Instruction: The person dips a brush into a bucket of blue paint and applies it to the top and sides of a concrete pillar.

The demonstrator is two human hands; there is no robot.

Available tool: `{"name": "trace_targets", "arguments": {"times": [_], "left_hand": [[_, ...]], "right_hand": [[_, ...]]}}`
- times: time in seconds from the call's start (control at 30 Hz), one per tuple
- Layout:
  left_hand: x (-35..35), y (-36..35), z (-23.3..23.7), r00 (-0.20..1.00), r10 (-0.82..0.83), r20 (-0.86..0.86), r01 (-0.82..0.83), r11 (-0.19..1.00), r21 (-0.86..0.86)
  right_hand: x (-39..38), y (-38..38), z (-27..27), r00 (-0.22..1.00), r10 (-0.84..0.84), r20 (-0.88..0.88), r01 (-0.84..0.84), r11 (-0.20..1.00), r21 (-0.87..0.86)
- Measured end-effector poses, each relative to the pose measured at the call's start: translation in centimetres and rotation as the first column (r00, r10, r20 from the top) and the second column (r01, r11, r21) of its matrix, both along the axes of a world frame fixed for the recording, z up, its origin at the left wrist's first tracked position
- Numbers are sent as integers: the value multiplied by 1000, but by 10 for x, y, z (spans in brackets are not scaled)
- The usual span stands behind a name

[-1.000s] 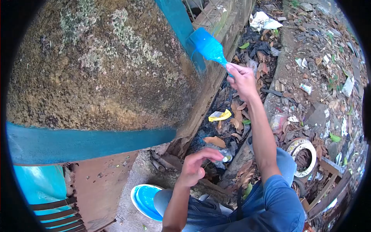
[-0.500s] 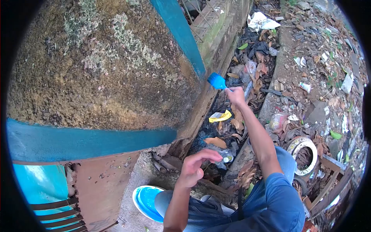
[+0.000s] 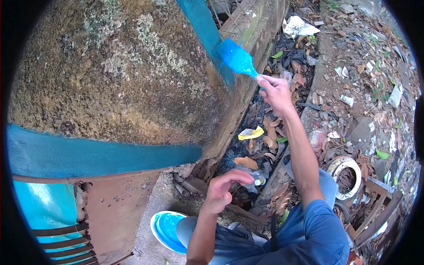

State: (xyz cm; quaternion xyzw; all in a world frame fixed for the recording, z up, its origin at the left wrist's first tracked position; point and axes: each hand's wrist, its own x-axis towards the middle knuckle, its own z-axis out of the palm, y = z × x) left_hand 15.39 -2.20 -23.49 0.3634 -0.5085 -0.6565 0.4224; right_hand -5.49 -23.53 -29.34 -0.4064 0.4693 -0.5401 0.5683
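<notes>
My right hand [image 3: 276,95] grips the handle of a paintbrush [image 3: 238,57] coated in bright blue paint. Its bristles lie against the blue-painted upright strip [image 3: 201,28] beside the rough, stained panel [image 3: 128,79]. Lower down, my left hand [image 3: 219,191] hovers with nothing in it, fingers curved forward and thumb apart. Behind that hand, from my view, is a clear plastic bottle [image 3: 259,180] among the litter. By my leg sits a round white-rimmed container [image 3: 155,227] with blue paint in it, partly hidden by my knee.
A littered channel [image 3: 265,115] with dry leaves and a yellow wrapper [image 3: 251,133] runs along the concrete base. To the right lie a white-painted tyre [image 3: 346,178], a broken wooden frame [image 3: 375,207] and scattered rubbish. A second blue band [image 3: 101,154] borders the panel below.
My right hand has moved up with the paintbrush, bringing the bristles from beside the strip's lower end onto the strip higher up. My left hand has stayed in place.
</notes>
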Motion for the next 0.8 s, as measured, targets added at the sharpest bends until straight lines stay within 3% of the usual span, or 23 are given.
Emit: {"name": "trace_targets", "arguments": {"times": [0.07,0.1,0.17,0.2,0.27,0.3,0.37,0.43,0.5,0.53,0.63,0.7,0.73,0.8], "left_hand": [[-1,0,0,1000,-8,-6,8,1000,-7],[-1,0,0,1000,-9,-9,9,1000,-12],[-1,1,1,1000,-1,-12,1,1000,-11],[-1,1,2,1000,2,-12,-2,1000,-16],[0,3,4,1000,-2,-16,1,1000,-24],[2,3,4,1000,1,-22,-1,1000,-28],[7,7,1,989,-66,-135,57,996,-69],[9,7,6,987,-54,-150,41,995,-89],[14,13,14,986,3,-167,-20,995,-102],[18,14,19,990,-6,-141,-8,995,-102],[34,23,33,990,28,-136,-43,992,-115],[43,33,42,991,25,-129,-51,977,-206],[45,35,42,989,20,-148,-67,947,-315],[49,48,56,987,23,-160,-75,941,-330]], "right_hand": [[7,-6,-24,989,-27,-148,15,997,-80],[11,-10,-43,977,9,-215,-9,1000,-1],[13,-10,-78,876,-31,-481,19,999,-28],[11,-11,-94,876,-31,-481,17,999,-33],[4,-6,-124,725,-62,-686,40,998,-48],[-1,-4,-135,721,-64,-690,37,998,-53],[-8,8,-147,674,-8,-739,121,988,100],[-3,38,-136,820,-101,-563,228,960,160],[10,85,-73,873,50,-485,119,943,311],[16,104,-64,883,170,-438,-13,941,339],[50,162,-22,811,431,-395,-270,875,401],[83,197,-17,714,535,-452,-535,833,139],[104,201,-14,681,560,-471,-571,809,136],[151,213,-14,529,575,-623,-708,704,48]]}}
